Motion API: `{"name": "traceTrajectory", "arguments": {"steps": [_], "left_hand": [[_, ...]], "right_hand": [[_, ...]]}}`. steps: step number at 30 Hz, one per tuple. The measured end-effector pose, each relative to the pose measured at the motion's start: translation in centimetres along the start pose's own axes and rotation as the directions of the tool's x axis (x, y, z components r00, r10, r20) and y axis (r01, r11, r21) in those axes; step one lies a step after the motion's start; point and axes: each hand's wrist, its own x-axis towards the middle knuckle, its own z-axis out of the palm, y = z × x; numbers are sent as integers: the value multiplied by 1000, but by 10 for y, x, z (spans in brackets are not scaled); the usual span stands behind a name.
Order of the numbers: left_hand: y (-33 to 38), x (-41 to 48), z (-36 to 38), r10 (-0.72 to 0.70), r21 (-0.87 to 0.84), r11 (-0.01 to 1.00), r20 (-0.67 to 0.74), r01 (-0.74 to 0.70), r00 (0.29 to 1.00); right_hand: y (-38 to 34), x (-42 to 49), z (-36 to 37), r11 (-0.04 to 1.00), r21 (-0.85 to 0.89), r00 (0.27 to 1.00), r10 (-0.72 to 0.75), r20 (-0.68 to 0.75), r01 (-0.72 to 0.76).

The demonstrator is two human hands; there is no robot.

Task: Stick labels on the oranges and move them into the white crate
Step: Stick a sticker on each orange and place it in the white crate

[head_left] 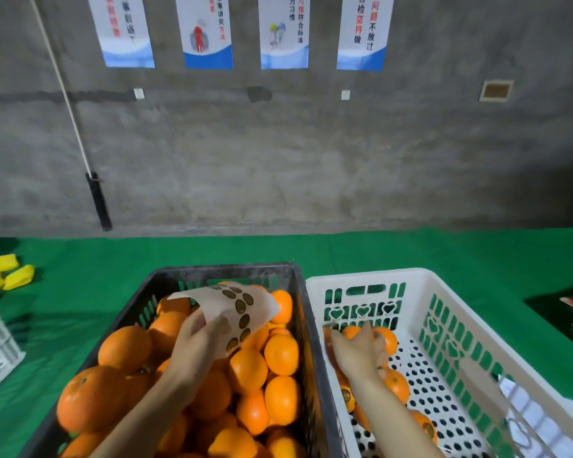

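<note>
Holding the label sheet (212, 302) pinched in your left hand (196, 345) above the black crate (225, 269), which is heaped with oranges (280, 353). Your right hand (361, 355) is inside the white crate (371, 276), fingers loosely spread over the placed oranges (394, 385) along its left wall, apparently gripping none.

Fruit: glossy, bright, firm-looking; probably moderately heavy and prone to roll, so cup it round the middle.

Sheet: thin, curling, translucent, with a row of dark round labels (242, 307); pinch it at the edge.
</note>
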Motion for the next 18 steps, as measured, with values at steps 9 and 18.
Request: {"name": "traceTrajectory", "arguments": {"steps": [9, 18], "left_hand": [[-1, 0, 7, -91, -105, 989, 122, 104, 988], [0, 1, 14, -136, -110, 984, 67, 142, 989]], "right_hand": [[-23, -70, 4, 497, -64, 488, -865, -117, 865], [-22, -71, 8, 449, -157, 465, -882, 80, 879]]}}
